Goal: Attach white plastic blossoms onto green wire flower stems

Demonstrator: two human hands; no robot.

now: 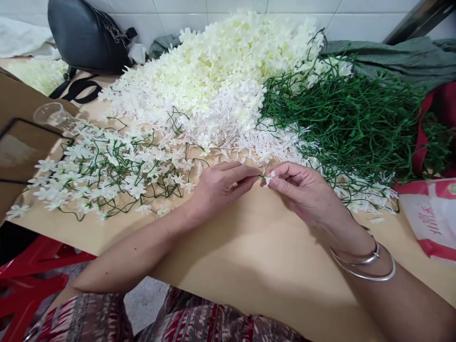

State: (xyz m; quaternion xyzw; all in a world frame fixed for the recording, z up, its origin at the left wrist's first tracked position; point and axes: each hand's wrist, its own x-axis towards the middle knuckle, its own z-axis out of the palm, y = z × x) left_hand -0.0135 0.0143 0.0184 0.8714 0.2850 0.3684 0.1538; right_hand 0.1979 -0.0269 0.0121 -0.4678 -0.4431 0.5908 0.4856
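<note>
Left hand [219, 187] and right hand [302, 190] meet fingertip to fingertip, fingers pinched.

Table [249, 266], tan top. It bore:
- a heap of loose white blossoms [221, 80], centre back
- a tangle of bare green stems [349, 118], touching the heap's right side
- flowered sprays [107, 171], left
- a clear plastic cup [53, 115], far left
- a black bag [85, 35], back left
- a red-and-white packet [431, 218], right edge
</note>
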